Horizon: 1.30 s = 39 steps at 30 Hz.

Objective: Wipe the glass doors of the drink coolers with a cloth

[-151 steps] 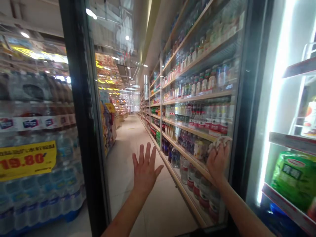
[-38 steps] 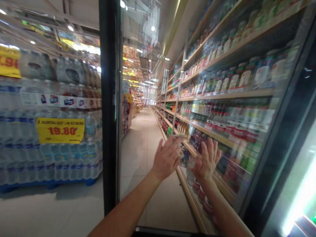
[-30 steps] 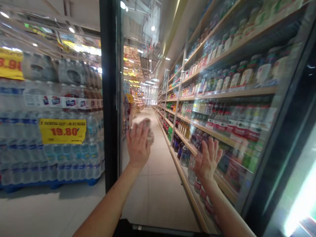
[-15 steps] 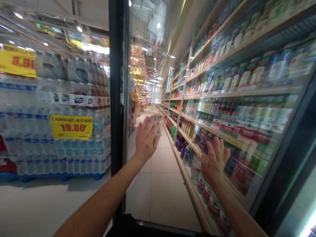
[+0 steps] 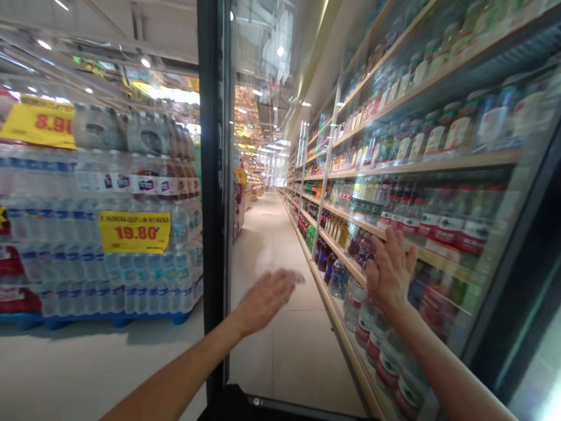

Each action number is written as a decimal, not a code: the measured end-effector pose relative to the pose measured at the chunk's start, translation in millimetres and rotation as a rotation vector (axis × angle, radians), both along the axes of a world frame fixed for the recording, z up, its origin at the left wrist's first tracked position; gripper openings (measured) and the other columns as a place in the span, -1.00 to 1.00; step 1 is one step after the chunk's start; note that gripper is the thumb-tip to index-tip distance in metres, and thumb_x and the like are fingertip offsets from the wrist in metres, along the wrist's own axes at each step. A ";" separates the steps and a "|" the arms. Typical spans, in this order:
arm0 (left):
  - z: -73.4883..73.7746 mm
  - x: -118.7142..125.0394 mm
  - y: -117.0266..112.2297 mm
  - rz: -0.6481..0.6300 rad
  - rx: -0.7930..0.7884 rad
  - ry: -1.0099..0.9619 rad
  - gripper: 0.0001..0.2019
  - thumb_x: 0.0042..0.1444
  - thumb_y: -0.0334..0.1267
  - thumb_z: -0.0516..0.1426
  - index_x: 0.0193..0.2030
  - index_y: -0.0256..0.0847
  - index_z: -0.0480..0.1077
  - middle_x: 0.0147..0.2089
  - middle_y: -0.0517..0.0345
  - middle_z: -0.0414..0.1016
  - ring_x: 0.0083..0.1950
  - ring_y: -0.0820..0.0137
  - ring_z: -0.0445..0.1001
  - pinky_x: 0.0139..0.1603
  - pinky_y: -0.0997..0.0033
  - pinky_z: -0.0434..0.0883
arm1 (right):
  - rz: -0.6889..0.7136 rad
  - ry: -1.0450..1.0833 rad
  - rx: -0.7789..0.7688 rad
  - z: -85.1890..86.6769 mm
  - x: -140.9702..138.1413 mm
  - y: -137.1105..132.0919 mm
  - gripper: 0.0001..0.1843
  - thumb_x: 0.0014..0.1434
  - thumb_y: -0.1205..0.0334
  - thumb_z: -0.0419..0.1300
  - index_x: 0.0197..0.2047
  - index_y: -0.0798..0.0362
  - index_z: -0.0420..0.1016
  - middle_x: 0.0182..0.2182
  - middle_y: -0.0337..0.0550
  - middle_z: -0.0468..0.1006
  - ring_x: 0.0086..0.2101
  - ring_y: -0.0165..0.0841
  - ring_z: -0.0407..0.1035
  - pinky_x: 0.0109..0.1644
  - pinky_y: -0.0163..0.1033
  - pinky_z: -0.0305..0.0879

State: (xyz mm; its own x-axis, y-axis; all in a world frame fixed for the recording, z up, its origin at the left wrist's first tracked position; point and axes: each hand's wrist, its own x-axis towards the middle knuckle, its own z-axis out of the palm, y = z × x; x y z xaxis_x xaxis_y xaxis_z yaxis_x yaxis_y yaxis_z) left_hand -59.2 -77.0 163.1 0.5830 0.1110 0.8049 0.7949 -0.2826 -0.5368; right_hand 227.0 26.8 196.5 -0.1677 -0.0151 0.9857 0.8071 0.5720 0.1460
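My left hand (image 5: 267, 299) is held out in front of a glass door (image 5: 272, 362), fingers stretched to the right and nothing in it. Its fingertips are slightly blurred. Farther right, my right hand (image 5: 390, 272) is raised with its fingers spread and slightly bent, also holding nothing. Shelves of bottled drinks (image 5: 442, 228) show around the right hand, in or through the glass. Whether either hand touches the glass, I cannot tell. The door's black frame (image 5: 213, 193) stands upright just left of my left hand.
Left of the frame, stacked packs of bottled water (image 5: 144, 298) stand on a blue pallet (image 5: 120, 319). A yellow price sign (image 5: 135, 232) reading 19.80 hangs on them, with another yellow sign (image 5: 41, 123) higher up. A tiled aisle (image 5: 263, 234) shows in the glass.
My left hand has dropped and turned from fingers up to fingers pointing right. My right hand has shifted slightly right, its fingers still spread. The view has tilted up a little.
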 end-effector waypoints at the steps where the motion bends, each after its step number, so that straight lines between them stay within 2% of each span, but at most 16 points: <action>1: -4.5 0.1 -1.5 -0.019 -0.040 0.121 -0.60 0.16 -0.44 -0.05 0.12 -0.05 0.22 0.29 0.27 0.15 0.36 0.50 -0.04 0.31 0.36 0.07 | 0.000 -0.014 0.005 0.6 1.8 0.3 -0.44 0.21 0.23 -0.06 0.29 -0.04 0.02 0.27 0.04 0.08 0.27 -0.14 -0.08 0.27 0.16 -0.23; 3: 4.6 -0.2 0.3 -0.011 -0.073 0.176 -0.66 0.18 -0.39 -0.03 0.08 -0.02 0.27 0.23 0.32 0.26 0.34 0.53 0.02 0.32 0.38 0.05 | -0.005 -0.023 0.015 4.0 7.7 2.0 -0.44 0.21 0.24 -0.06 0.29 -0.04 0.02 0.27 0.03 0.08 0.26 -0.15 -0.07 0.27 0.16 -0.23; 4: 16.6 0.5 3.6 0.015 -0.064 0.098 -0.66 0.18 -0.36 -0.02 0.10 -0.08 0.26 0.23 0.23 0.27 0.35 0.47 0.00 0.33 0.30 0.02 | -0.008 -0.012 0.026 6.3 11.5 3.2 -0.44 0.21 0.24 -0.06 0.29 -0.04 0.03 0.27 0.03 0.07 0.26 -0.15 -0.07 0.27 0.15 -0.24; 6: 44.1 6.9 13.6 0.083 0.011 -0.198 -0.59 0.17 -0.34 -0.02 0.18 -0.21 0.17 0.27 0.00 0.18 0.38 0.35 -0.11 0.34 0.13 -0.04 | -0.016 0.017 0.052 11.1 18.9 5.9 -0.45 0.21 0.23 -0.06 0.28 -0.01 0.05 0.28 0.05 0.06 0.26 -0.13 -0.08 0.27 0.17 -0.25; 8: 61.6 21.0 24.1 0.098 0.136 -0.463 -0.52 0.17 -0.37 -0.05 0.25 -0.26 0.07 0.34 -0.08 0.03 0.40 0.30 -0.23 0.33 0.04 -0.05 | -0.026 0.030 0.058 14.1 24.6 8.2 -0.45 0.22 0.21 -0.07 0.27 0.02 0.07 0.28 0.07 0.06 0.26 -0.12 -0.09 0.27 0.19 -0.26; 9: 64.3 30.1 28.2 0.083 0.121 -0.397 -0.51 0.17 -0.36 -0.05 0.26 -0.26 0.05 0.34 -0.06 0.01 0.40 0.30 -0.27 0.34 0.06 -0.05 | -0.032 0.022 0.054 14.6 26.8 9.1 -0.46 0.22 0.21 -0.07 0.27 0.03 0.08 0.27 0.07 0.07 0.26 -0.11 -0.08 0.26 0.20 -0.26; 13: 62.5 58.5 35.9 -0.009 -0.024 0.245 -0.60 0.19 -0.33 -0.02 0.19 -0.20 0.18 0.30 0.15 0.13 0.39 0.42 -0.14 0.37 0.26 -0.08 | -0.080 -0.015 0.013 11.2 35.2 11.6 -0.47 0.21 0.22 -0.06 0.25 0.03 0.11 0.25 0.07 0.13 0.26 -0.12 -0.07 0.26 0.19 -0.22; 15: 73.2 62.5 37.8 0.029 0.033 0.174 -0.61 0.19 -0.35 -0.01 0.17 -0.20 0.19 0.29 0.14 0.17 0.38 0.41 -0.12 0.37 0.22 -0.11 | -0.103 0.005 0.006 8.3 40.4 12.8 -0.47 0.21 0.21 -0.06 0.25 0.03 0.12 0.25 0.06 0.12 0.26 -0.12 -0.07 0.26 0.19 -0.22; 18: 92.0 66.4 40.4 0.105 0.144 -0.211 -0.58 0.18 -0.34 -0.02 0.20 -0.29 0.15 0.29 -0.02 0.14 0.39 0.33 -0.17 0.36 0.11 -0.09 | -0.108 0.021 0.005 4.0 46.0 13.3 -0.45 0.20 0.21 -0.06 0.26 0.02 0.09 0.27 0.05 0.08 0.26 -0.13 -0.08 0.26 0.19 -0.23; 20: 91.2 72.5 41.2 0.073 0.122 -0.174 -0.59 0.19 -0.33 -0.02 0.19 -0.30 0.16 0.29 -0.02 0.15 0.39 0.32 -0.17 0.35 0.13 -0.05 | -0.102 0.006 0.010 1.5 46.1 12.2 -0.44 0.20 0.22 -0.05 0.28 0.01 0.06 0.27 0.06 0.08 0.27 -0.13 -0.10 0.26 0.19 -0.22; 24: 80.5 83.9 44.2 -0.015 -0.001 0.259 -0.62 0.20 -0.34 -0.02 0.18 -0.19 0.19 0.28 0.15 0.18 0.37 0.44 -0.09 0.37 0.28 -0.09 | -0.091 -0.044 0.030 -0.5 43.5 9.9 -0.44 0.20 0.25 -0.04 0.28 0.00 0.05 0.25 0.07 0.13 0.26 -0.16 -0.06 0.27 0.15 -0.19; 28: 103.5 94.0 54.2 0.032 0.083 -0.091 -0.57 0.21 -0.32 -0.04 0.22 -0.31 0.13 0.29 -0.01 0.15 0.39 0.35 -0.16 0.37 0.15 -0.11 | -0.110 0.002 0.027 5.0 48.5 11.1 -0.45 0.21 0.23 -0.05 0.27 0.03 0.06 0.24 0.09 0.15 0.26 -0.15 -0.05 0.26 0.16 -0.18; 30: 107.4 103.2 58.9 0.024 0.115 -0.200 -0.58 0.20 -0.33 -0.05 0.21 -0.34 0.15 0.29 -0.05 0.13 0.39 0.30 -0.19 0.36 0.12 -0.08 | -0.125 0.040 0.012 7.9 52.0 11.1 -0.45 0.21 0.22 -0.06 0.27 0.05 0.07 0.24 0.10 0.14 0.26 -0.14 -0.06 0.26 0.16 -0.19; 35: 87.1 126.7 66.2 -0.077 0.031 0.325 -0.64 0.21 -0.34 -0.06 0.14 -0.24 0.25 0.29 0.13 0.15 0.36 0.36 -0.03 0.35 0.25 0.00 | -0.098 -0.027 0.023 8.1 60.5 9.6 -0.42 0.20 0.25 -0.05 0.30 0.01 0.00 0.24 0.07 0.15 0.25 -0.16 -0.04 0.26 0.15 -0.15; 37: 95.3 134.3 70.9 -0.056 0.042 0.298 -0.63 0.22 -0.34 -0.07 0.16 -0.23 0.23 0.30 0.14 0.15 0.35 0.36 -0.01 0.35 0.23 0.00 | -0.113 -0.010 0.023 7.9 67.1 11.0 -0.41 0.21 0.25 -0.05 0.30 0.01 -0.02 0.24 0.08 0.16 0.25 -0.17 -0.03 0.26 0.14 -0.15; 39: 111.0 144.5 76.5 0.000 0.062 0.084 -0.60 0.23 -0.33 -0.11 0.21 -0.25 0.17 0.31 0.08 0.11 0.36 0.31 -0.04 0.35 0.14 -0.01 | -0.144 0.048 0.009 8.4 75.7 13.1 -0.42 0.22 0.23 -0.05 0.30 0.02 -0.01 0.24 0.09 0.15 0.25 -0.16 -0.04 0.25 0.15 -0.14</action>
State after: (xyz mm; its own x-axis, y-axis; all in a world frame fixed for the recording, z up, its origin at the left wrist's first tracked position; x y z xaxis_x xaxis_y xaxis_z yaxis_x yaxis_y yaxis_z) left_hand 85.3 -0.4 274.1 0.6488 0.0629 0.7584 0.7464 -0.2470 -0.6180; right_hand 302.7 39.9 204.9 -0.1212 -0.0034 0.9926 0.8871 0.4483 0.1098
